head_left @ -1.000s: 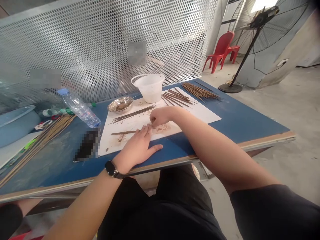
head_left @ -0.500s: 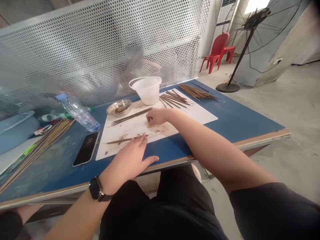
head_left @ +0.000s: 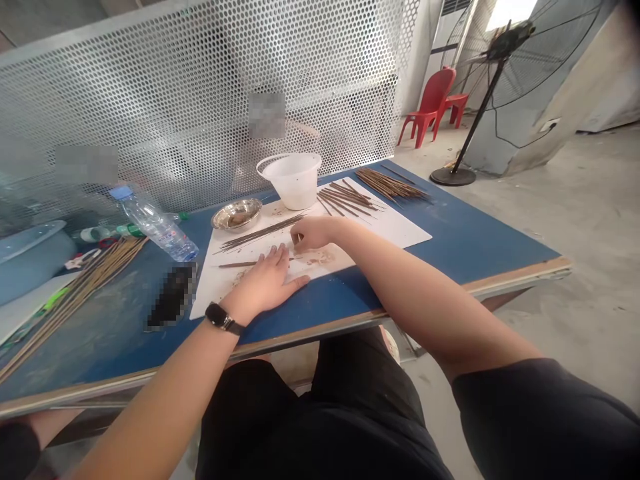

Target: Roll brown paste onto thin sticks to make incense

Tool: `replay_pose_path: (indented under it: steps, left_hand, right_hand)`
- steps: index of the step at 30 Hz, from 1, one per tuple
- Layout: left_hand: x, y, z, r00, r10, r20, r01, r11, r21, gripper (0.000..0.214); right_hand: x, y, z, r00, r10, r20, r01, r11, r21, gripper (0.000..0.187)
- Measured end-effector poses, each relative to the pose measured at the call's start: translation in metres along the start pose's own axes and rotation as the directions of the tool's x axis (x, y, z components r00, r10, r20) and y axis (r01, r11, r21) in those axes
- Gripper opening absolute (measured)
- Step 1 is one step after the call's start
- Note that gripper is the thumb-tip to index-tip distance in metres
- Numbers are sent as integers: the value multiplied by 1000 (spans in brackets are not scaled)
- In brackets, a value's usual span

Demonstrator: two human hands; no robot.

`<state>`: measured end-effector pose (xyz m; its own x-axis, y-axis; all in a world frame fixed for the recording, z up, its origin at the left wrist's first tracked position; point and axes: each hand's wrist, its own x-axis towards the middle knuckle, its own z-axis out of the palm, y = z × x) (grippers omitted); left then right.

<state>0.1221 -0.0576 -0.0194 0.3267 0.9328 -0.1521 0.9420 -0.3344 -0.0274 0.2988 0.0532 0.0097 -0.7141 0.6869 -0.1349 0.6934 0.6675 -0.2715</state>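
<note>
- Left hand (head_left: 270,279) lies flat, fingers extended, over a stick (head_left: 237,265), near the front edge of the counter (head_left: 490,247).
- Right hand (head_left: 310,235) is curled; cannot tell whether it holds anything.
- The stick lies on the sheet (head_left: 395,230), a gap separating it from the thin sticks (head_left: 260,234) beyond.

Open to the right of the white sheet (head_left: 393,230), along the bare blue table (head_left: 485,237) near its front edge. Blocked straight ahead by the white bucket (head_left: 299,187) and, behind, by the perforated panel (head_left: 200,87). Hemmed in at the left by the metal bowl (head_left: 237,215) and plastic bottle (head_left: 160,230). Tight between left hand (head_left: 265,280) and right hand (head_left: 313,233); barred low beyond both by thin sticks (head_left: 263,233).
</note>
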Motion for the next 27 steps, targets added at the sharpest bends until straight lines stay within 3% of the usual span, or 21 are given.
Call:
replay_pose_path:
  steps: [5, 8, 11, 16, 19, 22, 27]
  left_hand:
    - [-42, 13, 1, 999, -45, 7, 45, 999, -8, 103]
    - [-53, 14, 1, 998, -64, 17, 65, 997, -33, 105]
    - [-39, 5, 3, 999, -41, -7, 41, 998, -43, 105]
    - [8, -12, 3, 999, -47, 11, 48, 998, -30, 103]
    - [20, -15, 0, 999, -47, 19, 47, 998, -47, 104]
    - [6, -12, 0, 998, -55, 14, 56, 997, -62, 105]
    - [-50, -7, 8, 998, -40, -38, 36, 994, -105, 100]
  right_hand:
    - [-2, -5, -2, 1000, 24, 4, -24, 999, -26, 24]
    - [-5, -10, -4, 999, 41, 25, -40, 999, -10, 22]
    - [-6, -12, -3, 998, 50, 24, -51, 999, 12, 21]
    - [0, -4, 2, 999, 32, 0, -32, 999, 30, 25]
    - [3, 0, 3, 1000, 21, -3, -21, 999, 43, 26]
    - [2, -2, 1, 1000, 27, 7, -27, 999, 40, 25]
    - [-1, -10, 0, 998, 65, 16, -65, 998, 3, 24]
